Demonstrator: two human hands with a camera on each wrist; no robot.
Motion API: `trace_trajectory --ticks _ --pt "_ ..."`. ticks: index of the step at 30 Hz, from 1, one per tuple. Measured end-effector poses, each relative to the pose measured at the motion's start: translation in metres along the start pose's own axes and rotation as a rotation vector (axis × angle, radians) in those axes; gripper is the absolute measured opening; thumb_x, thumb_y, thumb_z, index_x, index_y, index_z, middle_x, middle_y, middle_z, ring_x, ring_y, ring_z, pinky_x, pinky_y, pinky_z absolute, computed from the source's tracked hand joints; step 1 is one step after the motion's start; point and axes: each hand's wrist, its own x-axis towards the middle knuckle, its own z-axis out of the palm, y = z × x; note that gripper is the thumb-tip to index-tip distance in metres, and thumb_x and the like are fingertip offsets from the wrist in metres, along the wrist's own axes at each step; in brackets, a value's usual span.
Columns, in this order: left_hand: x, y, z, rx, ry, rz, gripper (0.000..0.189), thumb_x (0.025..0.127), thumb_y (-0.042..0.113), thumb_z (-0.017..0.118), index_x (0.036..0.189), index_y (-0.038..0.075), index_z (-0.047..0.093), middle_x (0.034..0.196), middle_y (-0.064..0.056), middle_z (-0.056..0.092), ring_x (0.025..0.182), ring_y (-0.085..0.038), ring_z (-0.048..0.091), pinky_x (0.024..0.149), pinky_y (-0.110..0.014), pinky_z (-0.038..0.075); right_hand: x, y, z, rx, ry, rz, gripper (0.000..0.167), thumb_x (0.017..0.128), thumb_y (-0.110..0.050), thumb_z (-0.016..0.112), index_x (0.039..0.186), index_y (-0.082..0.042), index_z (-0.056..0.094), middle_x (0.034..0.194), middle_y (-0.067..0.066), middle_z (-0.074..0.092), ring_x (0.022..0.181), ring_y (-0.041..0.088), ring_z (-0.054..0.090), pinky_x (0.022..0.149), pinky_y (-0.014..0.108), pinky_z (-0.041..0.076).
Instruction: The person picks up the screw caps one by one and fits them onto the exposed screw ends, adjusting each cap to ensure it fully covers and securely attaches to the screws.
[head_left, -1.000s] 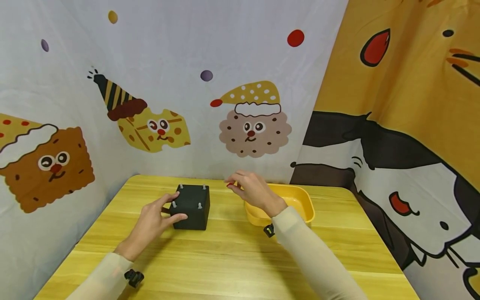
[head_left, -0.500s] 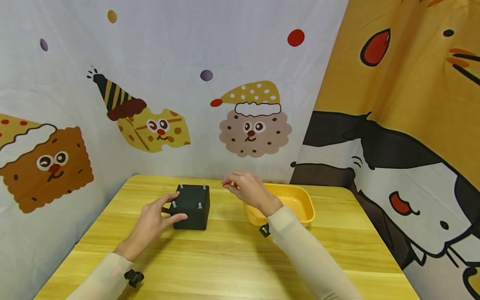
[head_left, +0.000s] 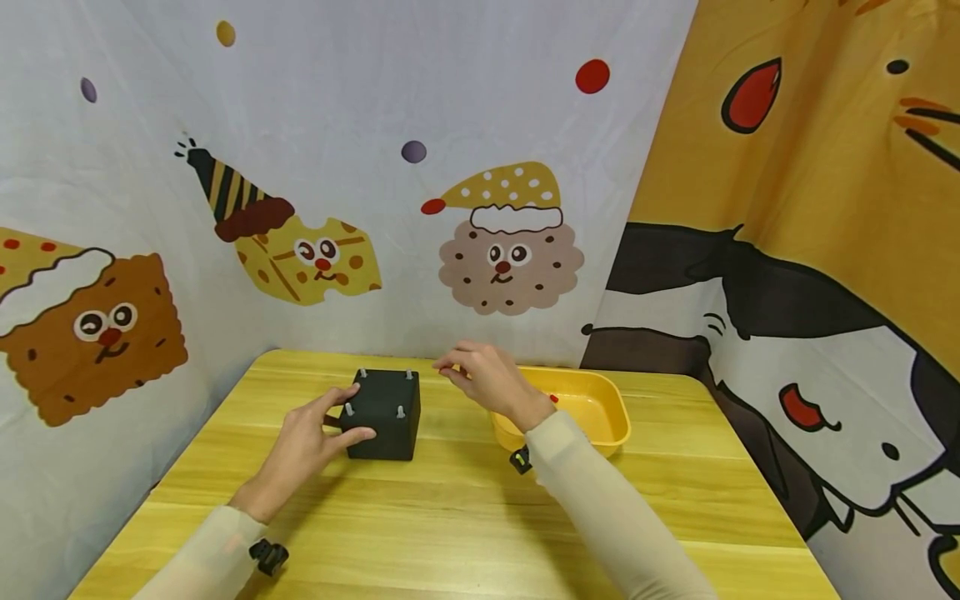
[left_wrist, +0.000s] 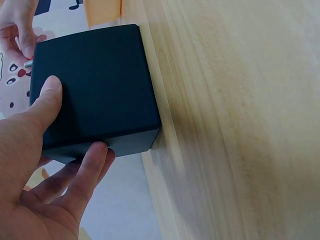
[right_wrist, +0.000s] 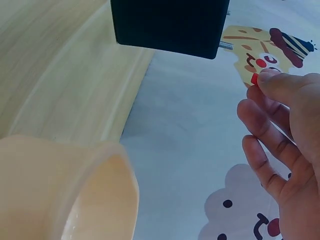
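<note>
A black box (head_left: 381,417) with a silver threaded bolt standing up near each top corner sits on the wooden table. My left hand (head_left: 300,442) grips it from the left; in the left wrist view the thumb lies on one face (left_wrist: 95,85) and the fingers are against an adjoining side. To the right of the box and above the table, my right hand (head_left: 487,379) pinches a small red piece (right_wrist: 254,79) between thumb and index finger. The piece is mostly covered, so its exact kind cannot be told. In the right wrist view it is apart from the nearest bolt (right_wrist: 226,45).
Under the right forearm stands a yellow tray (head_left: 611,417), with a small red piece (head_left: 553,398) visible inside it. The wooden table (head_left: 420,533) reaches back to a printed cloth (head_left: 360,100). A dark camera mount (head_left: 268,556) hangs at the left cuff.
My right hand has moved a little left toward the box, holding the red piece. A red piece in the tray has come into sight. The left hand and box have stayed put.
</note>
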Motion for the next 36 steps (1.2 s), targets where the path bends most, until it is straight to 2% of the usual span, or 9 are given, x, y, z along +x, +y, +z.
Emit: trace_trajectory --ticks 10,15,19,28,36 --pt "0.001 0.002 -0.001 -0.003 0.003 0.0 0.077 0.09 0.032 0.103 0.156 0.007 0.072 0.149 -0.024 0.079 0.116 -0.042 0.085 0.088 -0.052 0.075 0.006 -0.003 0.007 0.021 0.01 0.001 0.019 0.113 -0.018 0.081 0.13 -0.013 0.089 0.118 0.002 0.086 0.089 0.02 0.081 0.08 0.029 0.071" --pt "0.001 0.0 0.0 -0.003 0.017 0.015 0.077 0.089 0.03 0.104 0.155 0.006 0.072 0.148 -0.025 0.08 0.114 -0.042 0.085 0.086 -0.052 0.075 0.009 -0.005 0.011 0.013 0.027 -0.004 0.02 0.111 -0.017 0.083 0.13 -0.014 0.089 0.117 0.0 0.086 0.091 0.014 0.08 0.082 0.027 0.071" --pt "0.0 0.0 0.0 -0.006 0.025 0.025 0.076 0.089 0.029 0.104 0.154 0.006 0.073 0.147 -0.026 0.08 0.114 -0.043 0.085 0.085 -0.052 0.075 0.012 -0.006 0.014 0.005 0.032 -0.002 0.02 0.111 -0.017 0.084 0.131 -0.015 0.088 0.116 -0.001 0.086 0.087 0.011 0.078 0.077 0.024 0.068" --pt "0.0 -0.001 0.001 -0.001 0.035 0.042 0.076 0.088 0.029 0.105 0.153 0.005 0.073 0.146 -0.025 0.08 0.114 -0.043 0.085 0.085 -0.052 0.075 0.016 -0.006 0.019 0.032 0.021 0.04 0.017 0.11 -0.016 0.085 0.127 -0.014 0.088 0.119 -0.001 0.088 0.093 0.012 0.081 0.084 0.025 0.071" --pt "0.0 -0.003 0.002 -0.009 0.027 0.029 0.075 0.088 0.029 0.104 0.153 0.007 0.074 0.146 -0.024 0.081 0.116 -0.042 0.085 0.086 -0.051 0.075 0.02 -0.006 0.023 0.015 0.021 0.03 0.016 0.113 -0.021 0.081 0.126 -0.016 0.088 0.12 -0.001 0.088 0.096 0.013 0.083 0.085 0.024 0.071"
